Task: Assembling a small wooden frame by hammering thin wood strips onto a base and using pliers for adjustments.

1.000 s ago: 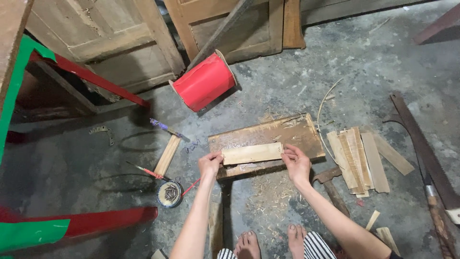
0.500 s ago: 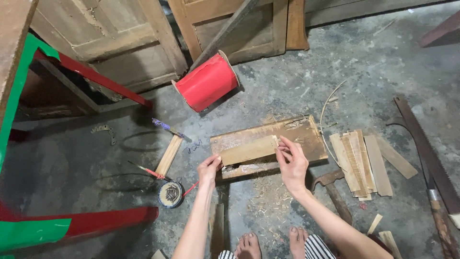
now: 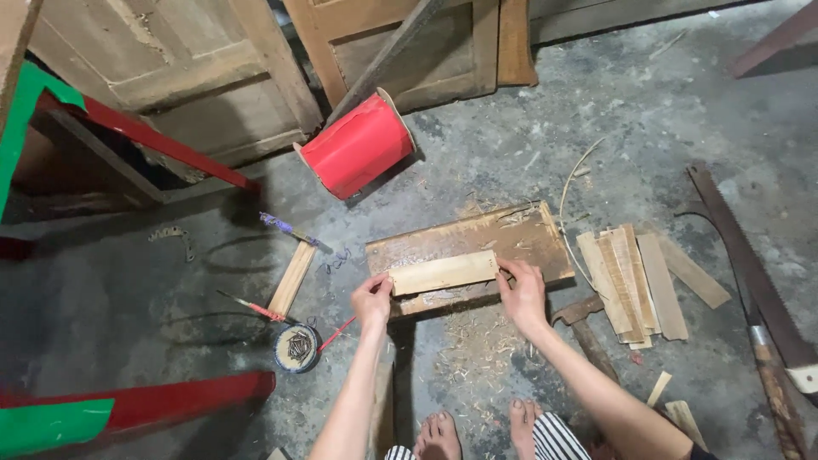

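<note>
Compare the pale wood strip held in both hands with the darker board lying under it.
The pale strip is light and clean; the dark board is brown, scuffed and strewn with shavings. The pale strip is narrower and shorter than the dark board. The left hand and right hand grip the pale strip's ends, while the dark board simply lies beneath. Both are flat, rectangular wood, lying roughly parallel.

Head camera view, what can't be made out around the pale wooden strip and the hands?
- Underside of the pale wooden strip: hidden against the brown board below it.
- Left hand and right hand: fingertips curl over the strip's ends, so the grip cannot be told.
- Small round tin: contents too small to identify.
- Long hand saw: handle cut off by the right edge.
</note>
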